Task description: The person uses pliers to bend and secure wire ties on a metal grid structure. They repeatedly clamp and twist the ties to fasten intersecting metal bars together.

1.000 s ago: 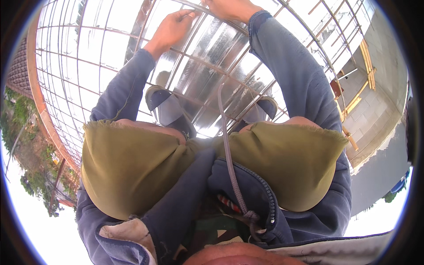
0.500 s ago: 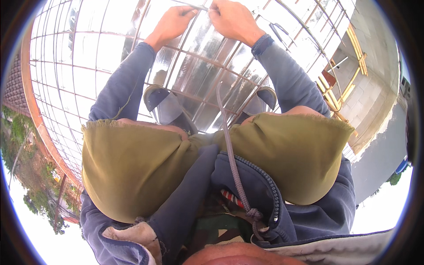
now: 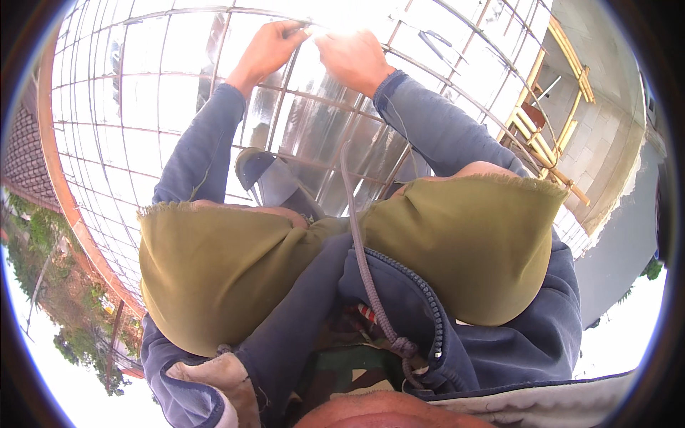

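Observation:
Both my hands are at a long steel bar (image 3: 178, 11) on top of a rebar mesh (image 3: 285, 91). My left hand (image 3: 267, 51) has its thumb and fingertips pinched together by the bar. Close beside it, my right hand (image 3: 354, 63) is closed, its fingertips almost meeting the left ones. Glare washes out the spot between them, so whatever they pinch cannot be made out. Right of my right hand, a dark two-handled tool like pliers (image 3: 435, 47) lies on the mesh.
Shiny reflective sheeting (image 3: 310, 128) lies under the mesh, beneath my shoes (image 3: 267, 175). An orange-brown edge (image 3: 53, 153) bounds the left side. Bamboo poles (image 3: 564, 53) stand by a grey block wall (image 3: 606, 143) at right. A cord (image 3: 357, 235) hangs from my jacket.
My right hand has come nearer to me and leftward, and my left hand also sits a little nearer. The view has shifted slightly. Both hands stay closed at the bar.

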